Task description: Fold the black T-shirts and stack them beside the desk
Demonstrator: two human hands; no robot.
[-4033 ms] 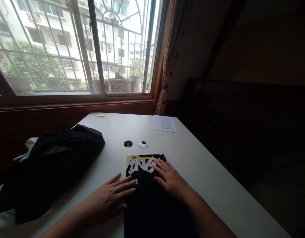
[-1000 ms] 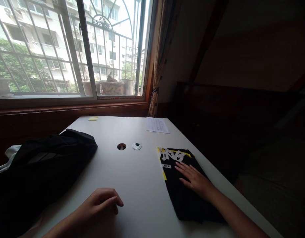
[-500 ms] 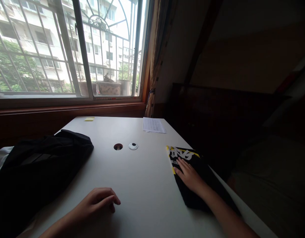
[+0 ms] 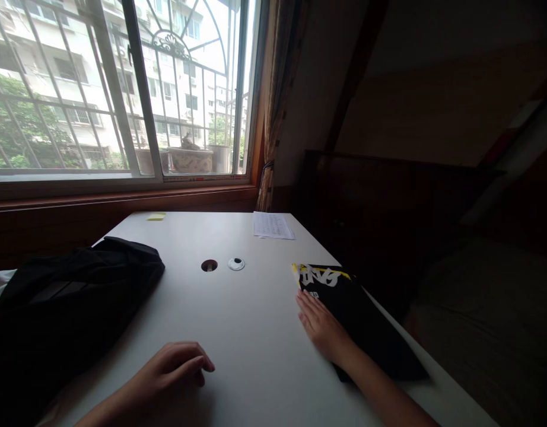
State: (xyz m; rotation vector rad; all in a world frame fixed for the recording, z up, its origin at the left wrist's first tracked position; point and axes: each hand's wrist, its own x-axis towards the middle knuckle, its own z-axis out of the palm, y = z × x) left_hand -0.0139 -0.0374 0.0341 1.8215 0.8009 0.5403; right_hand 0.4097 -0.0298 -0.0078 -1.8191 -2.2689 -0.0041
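A folded black garment (image 4: 366,332) with white lettering and yellow trim lies on the right side of the white table (image 4: 251,332). My right hand (image 4: 320,326) rests flat along its left edge, fingers stretched out and gripping nothing. Part of the lettering and that edge are hidden beneath the hand. At the lower left, my left hand (image 4: 180,365) hangs loosely curled over the table, with nothing in it. Beside it to the left is a heaped black cloth or garment (image 4: 91,290), with a bit of white showing at its far left.
Toward the back stand out a yellow sticky note pad (image 4: 156,217) and printed sheets (image 4: 273,226). Mid-table has a round cable hole (image 4: 209,265) and its loose cover (image 4: 237,264). A barred window (image 4: 193,101) and a tied curtain (image 4: 268,130) are behind.
My right hand has slid left and slightly toward me, from on top of the folded garment to its left edge. My left hand is nearly still. The view has shifted slightly.
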